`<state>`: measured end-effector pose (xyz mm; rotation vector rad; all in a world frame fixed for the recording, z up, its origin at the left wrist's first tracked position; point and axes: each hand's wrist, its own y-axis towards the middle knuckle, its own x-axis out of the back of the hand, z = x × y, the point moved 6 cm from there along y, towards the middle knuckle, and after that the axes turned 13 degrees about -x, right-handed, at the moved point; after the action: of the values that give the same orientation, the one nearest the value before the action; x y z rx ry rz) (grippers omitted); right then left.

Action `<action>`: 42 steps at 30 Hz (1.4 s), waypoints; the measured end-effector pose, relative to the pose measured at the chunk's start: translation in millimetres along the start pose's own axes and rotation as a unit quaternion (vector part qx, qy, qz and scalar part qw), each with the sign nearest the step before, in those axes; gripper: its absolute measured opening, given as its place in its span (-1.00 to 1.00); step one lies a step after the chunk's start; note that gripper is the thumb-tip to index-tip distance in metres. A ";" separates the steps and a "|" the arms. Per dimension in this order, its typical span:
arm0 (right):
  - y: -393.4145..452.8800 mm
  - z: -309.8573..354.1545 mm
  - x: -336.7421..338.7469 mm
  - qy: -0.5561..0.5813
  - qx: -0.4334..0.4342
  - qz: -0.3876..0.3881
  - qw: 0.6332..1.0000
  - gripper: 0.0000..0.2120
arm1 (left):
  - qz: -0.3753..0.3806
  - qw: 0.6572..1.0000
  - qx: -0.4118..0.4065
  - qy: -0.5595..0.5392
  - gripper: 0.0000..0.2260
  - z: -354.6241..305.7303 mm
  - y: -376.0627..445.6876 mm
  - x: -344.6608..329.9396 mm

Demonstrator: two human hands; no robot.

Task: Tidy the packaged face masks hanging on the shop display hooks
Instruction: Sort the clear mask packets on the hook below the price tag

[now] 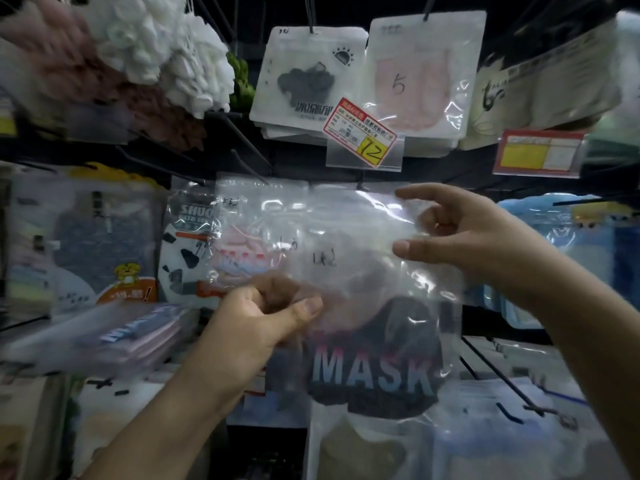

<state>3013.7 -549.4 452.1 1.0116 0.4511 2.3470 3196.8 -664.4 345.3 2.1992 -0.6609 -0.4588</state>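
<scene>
We count two clear MASK packets on the middle hooks: our left hand (266, 317) pinches the front dark-mask packet (374, 341) at its left edge, our right hand (460, 233) grips its upper right corner. The pink one (249, 251) hangs behind (partly covered). A price tag (362, 133) hangs above.

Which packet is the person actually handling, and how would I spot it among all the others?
Find the red price tag marked 12 in the upper middle; the packet hangs just below it. It is the clear packet held between the left hand and right hand. Unlike its neighbours, it shows a dark mask under big MASK lettering.
</scene>
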 end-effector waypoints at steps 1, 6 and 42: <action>-0.4 -2.0 -2.6 0.027 0.004 0.027 0.999 -0.30 | 0.009 1.000 0.002 0.010 -0.82 -1.5 -3.2 1.0; -5.7 -4.2 -24.2 0.021 0.035 0.095 0.995 -0.40 | -0.005 1.000 0.019 0.024 -0.62 -24.7 11.0 30.0; 5.9 122.2 -118.6 -0.486 0.231 -0.205 0.818 -0.73 | 0.158 0.949 -0.154 0.223 -0.79 -94.5 126.4 141.7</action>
<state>3170.4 -613.8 469.1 1.9233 0.7200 1.1064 3319.7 -764.3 486.4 1.7707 -0.6267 0.1014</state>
